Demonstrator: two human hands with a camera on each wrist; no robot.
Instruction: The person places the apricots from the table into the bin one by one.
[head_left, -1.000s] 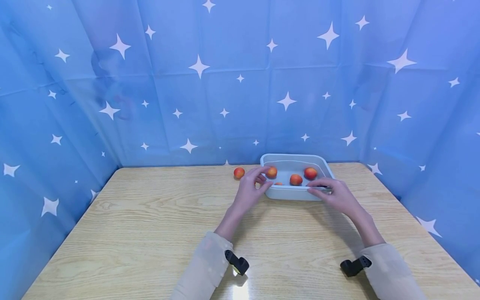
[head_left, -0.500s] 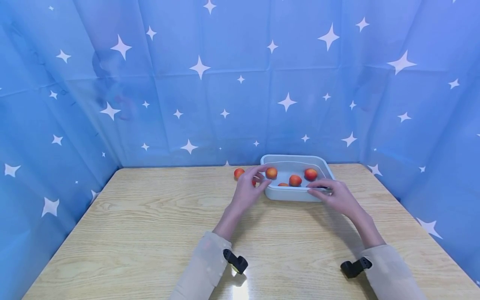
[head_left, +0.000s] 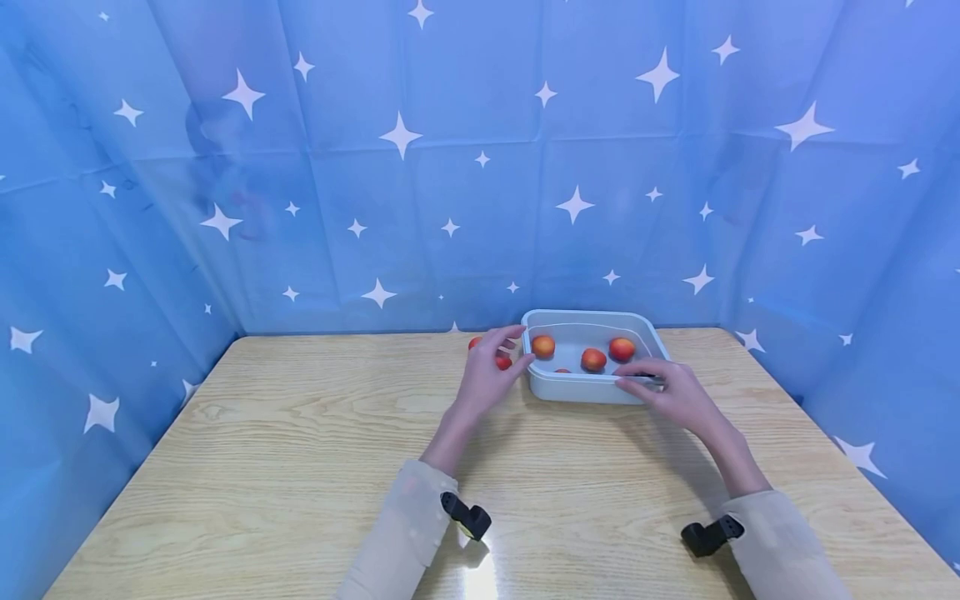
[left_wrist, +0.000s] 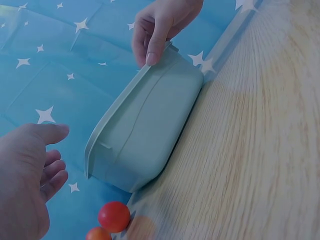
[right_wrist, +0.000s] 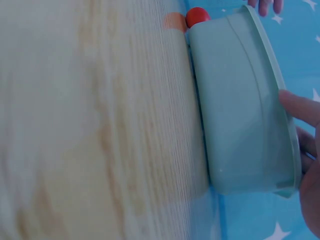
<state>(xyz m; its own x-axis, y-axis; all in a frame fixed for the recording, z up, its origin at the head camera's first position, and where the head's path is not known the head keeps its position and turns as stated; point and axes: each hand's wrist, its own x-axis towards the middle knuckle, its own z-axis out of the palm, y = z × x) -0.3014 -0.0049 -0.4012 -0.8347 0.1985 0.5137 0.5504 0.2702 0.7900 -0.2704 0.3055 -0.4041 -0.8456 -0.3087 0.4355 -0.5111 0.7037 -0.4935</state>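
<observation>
A pale blue-grey plastic bin [head_left: 585,390] stands at the back of the table, slightly right of centre. Inside it lie several round red-orange fruits [head_left: 593,360], one partly hidden behind the front wall. My right hand [head_left: 672,392] pinches the bin's front rim near its right corner, thumb outside and fingers inside. At the bin's left end, my left hand [head_left: 483,371] holds nothing, its thumb and fingers spread apart. Below it in the left wrist view a red fruit [left_wrist: 114,217] rests on the table beside the bin, with a second fruit [left_wrist: 98,234] next to it.
The wooden table [head_left: 300,458] reaches back to a blue curtain [head_left: 337,167] with white stars, which hangs right behind the bin. A black wrist camera [head_left: 467,515] sits on the left sleeve, another camera [head_left: 711,535] on the right one.
My left hand has drawn back left from over the bin's left rim, off to its side. The fruits inside have shifted slightly. My right hand keeps its hold on the rim.
</observation>
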